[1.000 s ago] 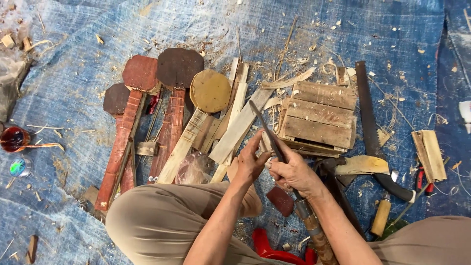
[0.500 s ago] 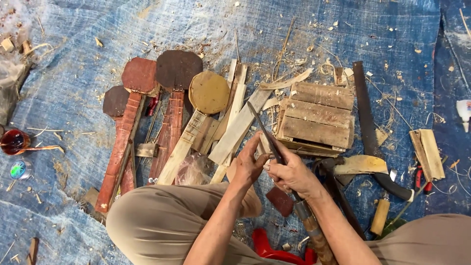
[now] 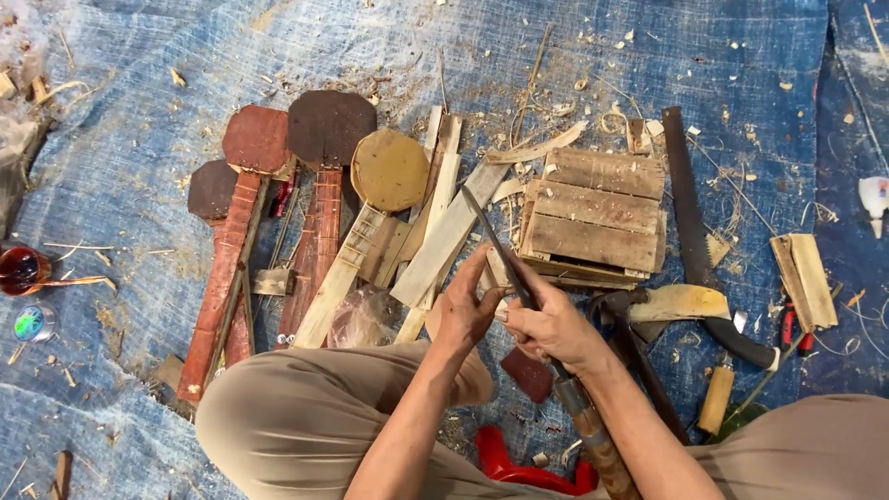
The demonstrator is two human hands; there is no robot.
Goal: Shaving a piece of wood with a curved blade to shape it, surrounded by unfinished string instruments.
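A blue tarp [image 3: 167, 157] covers the floor, littered with wood shavings. Four paddle-shaped wooden pieces [image 3: 319, 199] with round heads lie side by side left of the tarp's middle. One slatted wooden block [image 3: 593, 218] sits near the middle, one dark saw [image 3: 690, 231] just to its right.

The right hand [image 3: 556, 324] is clenched around a long knife [image 3: 495, 245], its blade pointing towards the far edge. The left hand [image 3: 468, 306] pinches a small wood piece [image 3: 495, 270] against the blade, near the tarp's near edge, above the knees.

Rough wooden crate [image 3: 593, 218], woven tarp [image 3: 139, 185]
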